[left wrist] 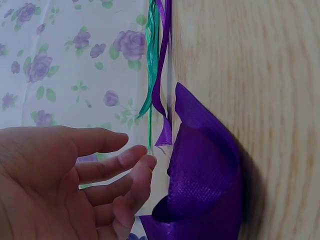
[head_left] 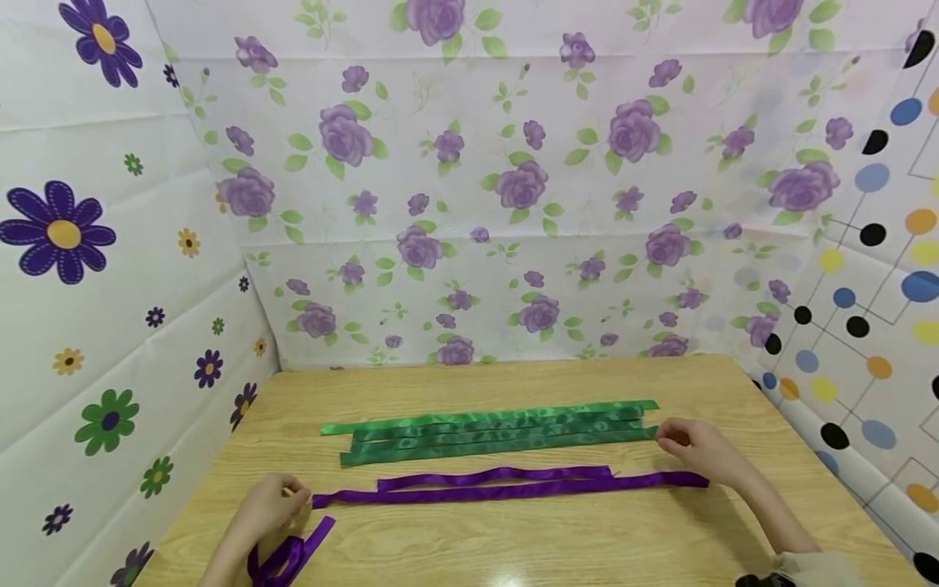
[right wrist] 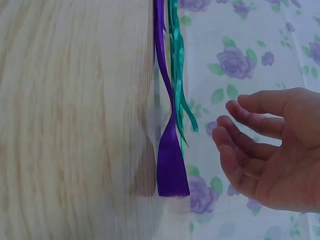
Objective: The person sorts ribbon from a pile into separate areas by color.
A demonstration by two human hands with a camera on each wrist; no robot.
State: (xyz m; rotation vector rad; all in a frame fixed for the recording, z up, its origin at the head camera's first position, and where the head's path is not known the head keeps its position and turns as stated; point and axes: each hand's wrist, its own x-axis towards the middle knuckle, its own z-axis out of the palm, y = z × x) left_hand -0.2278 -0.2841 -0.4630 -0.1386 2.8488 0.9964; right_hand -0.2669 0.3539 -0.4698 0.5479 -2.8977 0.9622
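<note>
Two purple ribbons [head_left: 469,492] lie side by side across the middle of the table, the nearer one longer. Behind them several green ribbons [head_left: 455,444] are laid flat in a close stack of rows. My left hand [head_left: 270,507] is by the left end of the long purple ribbon, its fingers loosely bent with nothing between them. Under and beside it sits a looped purple ribbon [left wrist: 205,175]. At the other end, my right hand [head_left: 700,450] hovers near the ribbons' right ends. In the right wrist view its relaxed fingers [right wrist: 240,127] hold nothing, and the long ribbon's end curls up.
The wooden table [head_left: 440,546] meets a flowered cloth wall [head_left: 469,204] at the back. Printed cloth walls also stand at the left and the right [head_left: 880,326].
</note>
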